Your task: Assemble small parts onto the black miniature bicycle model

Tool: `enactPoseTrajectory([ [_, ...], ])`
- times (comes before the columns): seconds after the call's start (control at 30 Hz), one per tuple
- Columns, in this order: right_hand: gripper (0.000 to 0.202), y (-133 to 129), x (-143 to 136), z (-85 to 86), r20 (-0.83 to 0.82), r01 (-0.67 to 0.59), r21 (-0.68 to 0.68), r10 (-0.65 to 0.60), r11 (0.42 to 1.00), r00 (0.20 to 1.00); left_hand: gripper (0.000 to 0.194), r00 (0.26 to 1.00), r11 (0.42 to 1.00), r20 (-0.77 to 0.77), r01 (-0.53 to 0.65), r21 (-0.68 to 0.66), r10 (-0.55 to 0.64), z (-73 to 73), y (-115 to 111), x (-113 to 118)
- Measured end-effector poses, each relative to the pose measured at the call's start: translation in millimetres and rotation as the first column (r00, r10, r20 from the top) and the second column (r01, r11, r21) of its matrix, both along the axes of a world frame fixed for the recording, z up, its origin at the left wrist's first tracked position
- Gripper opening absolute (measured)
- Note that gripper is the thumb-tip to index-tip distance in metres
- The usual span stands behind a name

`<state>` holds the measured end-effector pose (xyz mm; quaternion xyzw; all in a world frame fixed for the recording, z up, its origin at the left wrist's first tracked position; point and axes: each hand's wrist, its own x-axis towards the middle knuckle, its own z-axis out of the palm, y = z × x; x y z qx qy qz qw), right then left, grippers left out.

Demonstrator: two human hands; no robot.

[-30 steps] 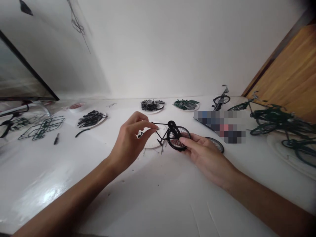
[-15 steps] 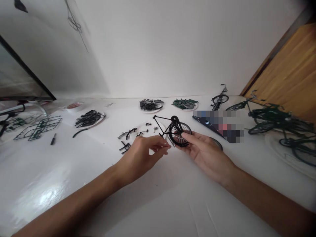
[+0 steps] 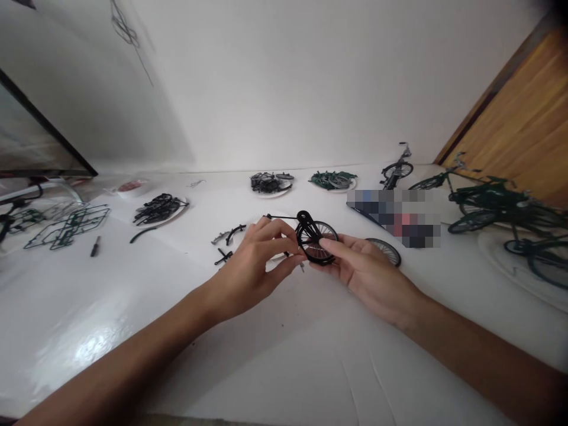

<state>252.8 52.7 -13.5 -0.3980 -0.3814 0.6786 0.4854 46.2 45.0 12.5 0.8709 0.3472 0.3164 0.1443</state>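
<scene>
My right hand (image 3: 359, 269) grips a partly built black model bicycle (image 3: 303, 218) by its spoked wheel (image 3: 326, 239), thumb on the near side and fingers behind. The bicycle's frame stretches left behind my left hand (image 3: 261, 257). Thumb and fingertips of that hand are pinched together against the left edge of the wheel; whatever they hold is hidden. A loose spoked wheel (image 3: 386, 251) lies on the table just beyond my right hand. Left of my left hand lie a curved black part (image 3: 235, 234) and a small black branched part (image 3: 223, 256).
Plates of black parts (image 3: 162, 210), grey and black parts (image 3: 270, 182) and green parts (image 3: 332, 180) line the back. Green sprue frames (image 3: 71, 226) and a screwdriver (image 3: 95, 246) lie left. Assembled bicycles (image 3: 492, 204) and a partly blurred dark device (image 3: 373, 214) are right.
My left hand has moved up against the wheel and now covers much of the bicycle's frame. The bicycle has shifted slightly left and its frame is tilted more level.
</scene>
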Motion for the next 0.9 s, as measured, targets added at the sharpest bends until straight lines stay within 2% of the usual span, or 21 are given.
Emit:
enactPoseTrajectory([
  [0.37, 0.01, 0.9, 2.0, -4.4, -0.005, -0.007, 0.0, 0.007, 1.0, 1.0, 0.013, 0.997, 1.0, -0.072, -0.024, 0.004, 0.024, 1.7, -2.7, 0.4],
  [0.6, 0.009, 2.9, 3.7, -5.8, 0.005, -0.005, 0.001, 0.005, 1.0, 1.0, 0.014, 0.983, 0.97, -0.161, 0.121, 0.211, -0.088, 14.0, -0.1, -11.9],
  [0.7, 0.009, 3.1, 3.7, -6.6, 0.013, -0.006, 0.002, 0.005, 1.0, 1.0, 0.012, 0.984, 0.977, -0.152, 0.116, 0.177, -0.09, 17.7, 1.0, -15.1],
  [0.9, 0.01, 2.3, 2.8, -6.7, 0.01, -0.019, 0.004, 0.019, 1.0, 1.0, 0.012, 0.984, 0.995, -0.146, 0.1, -0.013, -0.101, 14.8, 1.3, -17.2],
])
